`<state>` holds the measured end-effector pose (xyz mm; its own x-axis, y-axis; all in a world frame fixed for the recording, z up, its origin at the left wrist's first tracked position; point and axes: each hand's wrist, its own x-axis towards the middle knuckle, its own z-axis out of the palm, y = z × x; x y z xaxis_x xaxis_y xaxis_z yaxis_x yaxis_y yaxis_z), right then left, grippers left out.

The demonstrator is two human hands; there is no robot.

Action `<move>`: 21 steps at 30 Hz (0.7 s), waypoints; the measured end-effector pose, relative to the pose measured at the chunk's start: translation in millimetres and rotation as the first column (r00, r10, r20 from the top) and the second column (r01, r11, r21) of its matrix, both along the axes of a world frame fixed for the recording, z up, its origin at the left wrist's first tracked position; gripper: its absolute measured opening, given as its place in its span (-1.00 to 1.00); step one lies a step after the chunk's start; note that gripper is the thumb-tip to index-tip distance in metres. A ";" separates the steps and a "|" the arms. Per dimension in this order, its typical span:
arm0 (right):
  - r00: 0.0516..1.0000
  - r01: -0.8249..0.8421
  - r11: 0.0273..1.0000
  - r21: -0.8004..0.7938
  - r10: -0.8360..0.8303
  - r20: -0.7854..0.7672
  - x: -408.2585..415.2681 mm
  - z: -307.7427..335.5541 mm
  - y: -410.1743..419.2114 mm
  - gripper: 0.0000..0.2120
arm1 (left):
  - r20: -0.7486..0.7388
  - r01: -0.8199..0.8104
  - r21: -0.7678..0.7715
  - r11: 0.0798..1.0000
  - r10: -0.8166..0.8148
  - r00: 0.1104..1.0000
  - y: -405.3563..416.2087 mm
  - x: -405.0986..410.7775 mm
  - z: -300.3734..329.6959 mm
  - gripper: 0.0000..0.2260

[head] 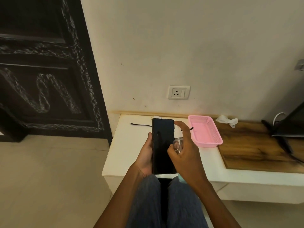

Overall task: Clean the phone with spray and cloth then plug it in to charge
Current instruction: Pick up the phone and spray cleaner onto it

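Nearest the camera, over the person's denim-clad knees [164, 203], the left hand [145, 157] cups the phone [163, 145] from its left edge, fingers curled behind it and thumb along the side, dark screen facing up. Just right of the phone, the right hand [185, 150] wraps a small clear spray bottle [178, 145], index finger raised over its top, the hand covering part of the phone's right edge and most of the bottle. Under the phone runs a white ledge [128, 145]. On it, beyond the phone's top left corner, lies a black cable [140, 125]; a slip of white paper [158, 117] peeks out behind the phone's top. Right of the phone sits a pink mesh basket [204, 130]; nothing shows inside it. Farther right of the phone the ledge carries a wood-grain board [250, 148], with a crumpled white cloth [227, 120] at its back edge and a dark object [289, 125], partly cut off, at the far right. On the pale wall above the phone is a white socket with a switch [179, 92]. Left of the phone stands a dark carved door [42, 71] over pale floor tiles [49, 178].
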<state>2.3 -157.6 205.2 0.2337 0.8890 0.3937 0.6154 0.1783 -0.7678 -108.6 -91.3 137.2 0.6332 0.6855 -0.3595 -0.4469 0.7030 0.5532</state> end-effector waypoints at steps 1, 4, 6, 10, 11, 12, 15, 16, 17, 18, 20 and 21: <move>1.000 0.019 1.000 0.016 -0.020 0.025 -0.3 1.2 0.2 -0.40 | -0.004 -0.003 0.000 1.000 0.003 1.000 0.1 0.1 -1.3 -0.34; 0.998 0.035 0.999 -0.010 -0.035 0.049 -3.2 4.9 -0.6 -0.41 | -0.017 -0.004 0.000 1.000 0.004 1.000 0.8 -0.6 -3.1 -0.35; 1.000 -0.009 0.999 -0.040 0.009 0.002 -4.9 3.2 -4.7 -0.38 | -0.035 -0.014 0.000 1.000 0.014 0.999 2.0 -1.4 -4.2 -0.34; 0.996 -0.086 0.989 -0.124 0.085 -0.012 -4.5 -6.3 -20.7 -0.33 | -0.026 -0.060 0.003 0.998 0.060 0.998 6.2 -3.4 -5.4 -0.37; 0.996 -0.092 0.985 -0.147 0.092 -0.007 -4.8 -10.3 -24.4 -0.34 | -0.020 -0.074 0.001 0.997 0.074 0.997 7.2 -3.3 -6.5 -0.37; 0.995 -0.094 0.982 -0.162 0.095 -0.001 -5.8 -14.4 -27.7 -0.37 | -0.008 -0.084 -0.012 0.996 0.084 0.996 8.1 -2.8 -8.3 -0.36; 0.997 -0.080 0.981 -0.176 0.079 -0.012 -12.2 -20.9 -36.2 -0.41 | 0.033 -0.093 -0.074 0.993 0.096 0.995 10.8 0.5 -13.3 -0.30; 0.996 -0.085 0.982 -0.171 0.082 -0.024 -14.1 -21.4 -38.1 -0.41 | 0.046 -0.095 -0.071 0.993 0.099 0.994 11.1 2.1 -15.2 -0.30; 0.995 -0.096 0.981 -0.168 0.092 -0.033 -15.8 -20.3 -39.0 -0.39 | 0.056 -0.098 -0.066 0.993 0.101 0.993 11.1 3.4 -16.7 -0.30; 0.994 -0.110 0.980 -0.167 0.106 -0.037 -17.0 -17.9 -39.2 -0.37 | 0.051 -0.101 -0.058 0.993 0.104 0.993 11.1 4.4 -17.8 -0.31; 0.991 -0.135 0.977 -0.163 0.130 -0.039 -17.8 -10.5 -36.6 -0.38 | 0.002 -0.104 -0.049 0.993 0.104 0.995 11.8 5.4 -21.1 -0.30; 0.990 -0.142 0.977 -0.161 0.137 -0.042 -18.0 -5.7 -34.3 -0.40 | -0.022 -0.102 -0.045 0.994 0.101 0.995 11.6 5.8 -22.8 -0.29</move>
